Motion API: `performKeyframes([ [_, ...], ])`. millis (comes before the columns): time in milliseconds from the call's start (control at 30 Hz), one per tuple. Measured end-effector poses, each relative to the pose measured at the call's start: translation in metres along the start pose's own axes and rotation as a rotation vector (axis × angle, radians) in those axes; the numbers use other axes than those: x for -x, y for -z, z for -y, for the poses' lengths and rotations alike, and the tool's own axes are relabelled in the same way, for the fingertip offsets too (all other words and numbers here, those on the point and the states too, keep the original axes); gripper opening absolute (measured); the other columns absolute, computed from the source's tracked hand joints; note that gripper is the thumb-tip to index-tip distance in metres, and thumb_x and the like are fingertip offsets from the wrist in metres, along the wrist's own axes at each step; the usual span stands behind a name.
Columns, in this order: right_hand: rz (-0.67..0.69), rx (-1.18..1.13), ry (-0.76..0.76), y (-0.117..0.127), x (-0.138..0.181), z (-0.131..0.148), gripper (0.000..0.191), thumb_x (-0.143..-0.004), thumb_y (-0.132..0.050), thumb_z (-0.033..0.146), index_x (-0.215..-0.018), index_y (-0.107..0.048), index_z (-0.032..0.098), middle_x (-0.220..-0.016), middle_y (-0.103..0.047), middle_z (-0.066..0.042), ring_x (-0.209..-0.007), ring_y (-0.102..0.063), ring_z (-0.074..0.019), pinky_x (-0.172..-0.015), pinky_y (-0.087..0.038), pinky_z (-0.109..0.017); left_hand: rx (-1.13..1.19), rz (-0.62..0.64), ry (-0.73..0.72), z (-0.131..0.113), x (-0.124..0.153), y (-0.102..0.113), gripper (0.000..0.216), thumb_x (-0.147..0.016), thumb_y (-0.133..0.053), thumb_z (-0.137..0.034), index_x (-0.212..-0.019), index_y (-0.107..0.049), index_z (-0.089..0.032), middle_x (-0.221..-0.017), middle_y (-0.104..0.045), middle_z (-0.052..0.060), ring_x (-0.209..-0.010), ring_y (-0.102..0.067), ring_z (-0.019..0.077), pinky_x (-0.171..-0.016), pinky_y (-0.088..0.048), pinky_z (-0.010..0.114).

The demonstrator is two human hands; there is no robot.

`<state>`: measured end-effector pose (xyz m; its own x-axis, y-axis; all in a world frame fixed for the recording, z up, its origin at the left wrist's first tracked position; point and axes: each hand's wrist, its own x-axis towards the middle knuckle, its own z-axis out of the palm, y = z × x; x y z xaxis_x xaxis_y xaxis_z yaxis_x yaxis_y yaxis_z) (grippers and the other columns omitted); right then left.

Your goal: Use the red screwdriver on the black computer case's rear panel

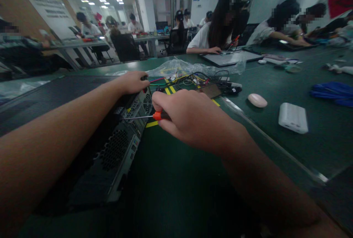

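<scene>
A black computer case lies on its side at the left, its rear panel with vents and ports facing right. My right hand is closed round the handle of a screwdriver, which has an orange collar. The thin metal shaft points left, and its tip meets the rear panel near the slot covers. I cannot make out a screw there. My left hand grips the far end of the case by its top edge, fingers bent over the corner and partly hidden. My left forearm crosses above the case.
Tangled cables and crumpled clear plastic lie beyond the case. On the right are a pink oval object, a white box-shaped device and a blue bundle. Across the green table, a person works at a flat panel.
</scene>
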<state>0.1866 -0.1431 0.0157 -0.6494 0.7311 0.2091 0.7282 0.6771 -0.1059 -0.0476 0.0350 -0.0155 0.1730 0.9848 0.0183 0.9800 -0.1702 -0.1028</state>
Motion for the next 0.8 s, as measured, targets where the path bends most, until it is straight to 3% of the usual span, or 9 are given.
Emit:
performKeyframes([
  [800,0.003,0.025,-0.005,-0.0004,0.0003,-0.0018,0.011,-0.108,-0.059,0.027,-0.109,-0.068,0.02,-0.094,-0.077,-0.009,-0.092,-0.072,-0.0265,-0.066,-0.023,-0.037,0.015,-0.027,-0.004,-0.0003,0.0,-0.0001,0.072,-0.103,-0.045,-0.047,-0.165,-0.065,-0.017,-0.162,-0.073,0.014,-0.147,-0.068,0.0343,-0.119,-0.051,0.038],
])
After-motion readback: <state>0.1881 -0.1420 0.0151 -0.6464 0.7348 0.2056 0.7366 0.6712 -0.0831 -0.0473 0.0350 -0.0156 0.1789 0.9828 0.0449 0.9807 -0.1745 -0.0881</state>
